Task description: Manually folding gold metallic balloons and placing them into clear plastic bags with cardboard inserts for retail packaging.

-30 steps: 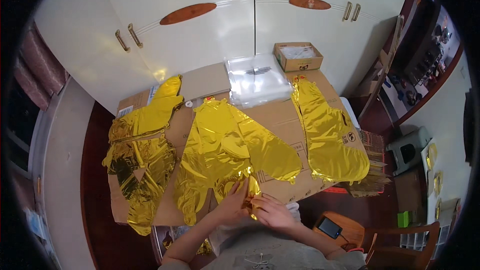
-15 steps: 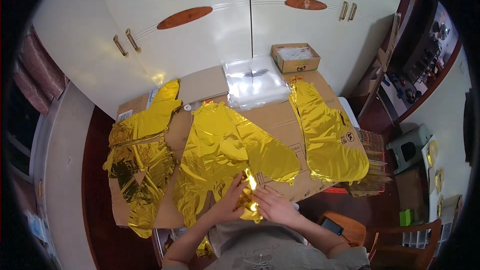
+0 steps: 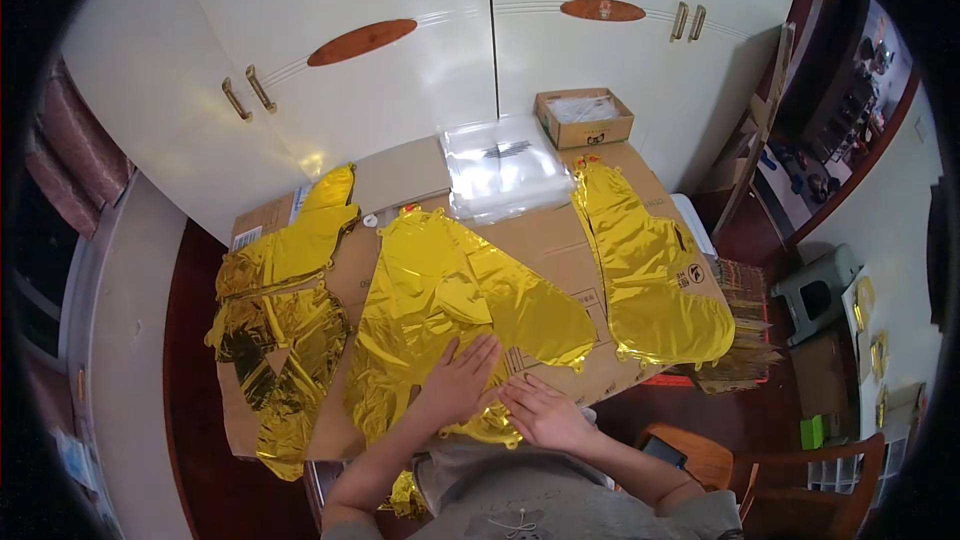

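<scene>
A large gold foil balloon (image 3: 430, 270), uninflated, lies spread at the middle of the cardboard-covered table. My left hand (image 3: 462, 380) rests flat on its near part, fingers stretched out together and pointing away from me. Just right of it, my right hand (image 3: 545, 415) is closed at the near edge of the foil, fingertips pointing left and thumb low. Crinkled foil (image 3: 485, 425) shows below and between the hands. Part of the near edge is hidden under my palms and wrists.
More flat gold foil balloons lie at the left (image 3: 285, 330) and right (image 3: 650, 270). Clear plastic bags (image 3: 505, 165) and an open carton (image 3: 585, 120) stand at the back, before a white cabinet (image 3: 400, 90). A wooden chair (image 3: 820, 470) is at the near right.
My left hand has shifted up and left and flattened onto the foil. The shiny bunched strip between my hands is now laid lower and mostly covered. My right hand has barely moved.
</scene>
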`<state>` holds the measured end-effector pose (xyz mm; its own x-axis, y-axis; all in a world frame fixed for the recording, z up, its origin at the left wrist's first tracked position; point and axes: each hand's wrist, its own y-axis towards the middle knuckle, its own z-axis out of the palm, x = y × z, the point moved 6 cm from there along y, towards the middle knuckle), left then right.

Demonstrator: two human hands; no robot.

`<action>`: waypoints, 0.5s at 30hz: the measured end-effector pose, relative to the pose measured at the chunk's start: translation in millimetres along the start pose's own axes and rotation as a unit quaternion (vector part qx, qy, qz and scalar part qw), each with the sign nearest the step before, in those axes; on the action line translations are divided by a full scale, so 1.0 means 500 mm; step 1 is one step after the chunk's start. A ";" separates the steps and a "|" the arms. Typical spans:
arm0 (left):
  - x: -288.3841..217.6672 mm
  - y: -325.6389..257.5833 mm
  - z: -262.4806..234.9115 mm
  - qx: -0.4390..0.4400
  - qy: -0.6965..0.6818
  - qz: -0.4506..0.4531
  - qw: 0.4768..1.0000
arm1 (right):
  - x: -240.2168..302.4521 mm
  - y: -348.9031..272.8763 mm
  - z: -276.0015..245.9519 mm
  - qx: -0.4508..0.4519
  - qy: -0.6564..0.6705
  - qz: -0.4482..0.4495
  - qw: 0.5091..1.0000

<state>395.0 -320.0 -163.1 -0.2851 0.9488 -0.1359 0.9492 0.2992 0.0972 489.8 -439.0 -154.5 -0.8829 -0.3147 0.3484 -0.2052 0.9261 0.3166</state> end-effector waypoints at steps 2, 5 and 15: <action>0.007 0.003 -0.002 -0.001 -0.010 -0.009 1.000 | 0.002 -0.002 -0.001 -0.001 -0.010 -0.005 1.000; 0.009 0.003 -0.003 -0.003 -0.004 0.003 1.000 | 0.010 -0.008 -0.007 0.002 -0.038 -0.032 0.999; 0.002 0.001 -0.009 0.018 0.030 0.003 0.999 | 0.003 -0.049 -0.041 0.042 0.074 -0.107 0.991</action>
<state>394.6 -318.2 -158.9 -0.2851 0.9556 -0.0750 0.9551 0.2898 0.0620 502.4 -466.4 -143.7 -0.7448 -0.5268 0.4096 -0.4208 0.8472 0.3244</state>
